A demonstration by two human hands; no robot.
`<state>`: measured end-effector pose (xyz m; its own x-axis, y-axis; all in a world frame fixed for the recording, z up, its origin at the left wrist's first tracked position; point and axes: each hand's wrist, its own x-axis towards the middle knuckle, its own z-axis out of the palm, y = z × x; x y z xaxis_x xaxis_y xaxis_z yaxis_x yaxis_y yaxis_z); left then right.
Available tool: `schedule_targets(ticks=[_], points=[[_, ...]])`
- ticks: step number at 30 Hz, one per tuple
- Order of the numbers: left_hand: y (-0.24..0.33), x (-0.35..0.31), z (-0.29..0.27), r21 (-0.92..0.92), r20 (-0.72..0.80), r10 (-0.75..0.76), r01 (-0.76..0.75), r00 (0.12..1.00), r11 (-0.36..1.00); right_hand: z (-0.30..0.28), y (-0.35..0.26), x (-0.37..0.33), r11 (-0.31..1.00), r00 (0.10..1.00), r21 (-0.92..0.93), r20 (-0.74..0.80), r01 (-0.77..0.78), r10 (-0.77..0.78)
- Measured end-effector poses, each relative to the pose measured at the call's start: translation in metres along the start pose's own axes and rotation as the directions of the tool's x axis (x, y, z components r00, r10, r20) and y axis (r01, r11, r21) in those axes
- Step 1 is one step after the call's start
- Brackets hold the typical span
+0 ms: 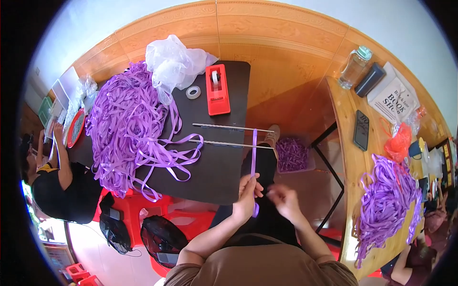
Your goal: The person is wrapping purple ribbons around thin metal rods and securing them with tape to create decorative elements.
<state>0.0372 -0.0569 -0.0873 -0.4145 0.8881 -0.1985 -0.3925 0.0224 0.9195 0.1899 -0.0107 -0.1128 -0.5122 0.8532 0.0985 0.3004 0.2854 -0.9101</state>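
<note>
Purple ribbon [253, 162] in the left grip [246, 196], upper length across two rods [224, 143]

We saw a brown top [267, 267], short sleeves [182, 275] (forearms [212, 244] bare), black trousers [267, 174] and one pale shoe [272, 137] showing.

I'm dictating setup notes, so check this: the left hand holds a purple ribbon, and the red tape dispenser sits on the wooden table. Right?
Not quite: the red tape dispenser sits on the dark table, as the head view shows. The left hand does hold a purple ribbon.
</note>
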Motion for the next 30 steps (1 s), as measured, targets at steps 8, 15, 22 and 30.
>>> schedule_targets(ticks=[8,15,22,30], points=[[0.0,0.0,-0.001,-0.063,0.022,0.022,-0.021,1.0,0.998,-0.005,-0.058,0.089,0.572,0.681,-0.532,0.014,0.625,-0.732],[0.009,-0.003,0.0,-0.081,0.046,-0.055,0.059,0.997,0.995,0.011,-0.031,0.124,0.553,0.589,-0.474,-0.086,0.685,-0.804],[0.009,-0.004,0.0,-0.191,0.108,-0.082,0.102,0.991,0.976,0.012,-0.028,0.11,0.454,0.555,-0.612,-0.03,0.647,-0.831],[0.007,-0.011,0.002,-0.283,0.114,-0.075,0.105,0.991,0.953,0.008,-0.041,0.103,0.297,0.479,-0.696,0.077,0.654,-0.875]])
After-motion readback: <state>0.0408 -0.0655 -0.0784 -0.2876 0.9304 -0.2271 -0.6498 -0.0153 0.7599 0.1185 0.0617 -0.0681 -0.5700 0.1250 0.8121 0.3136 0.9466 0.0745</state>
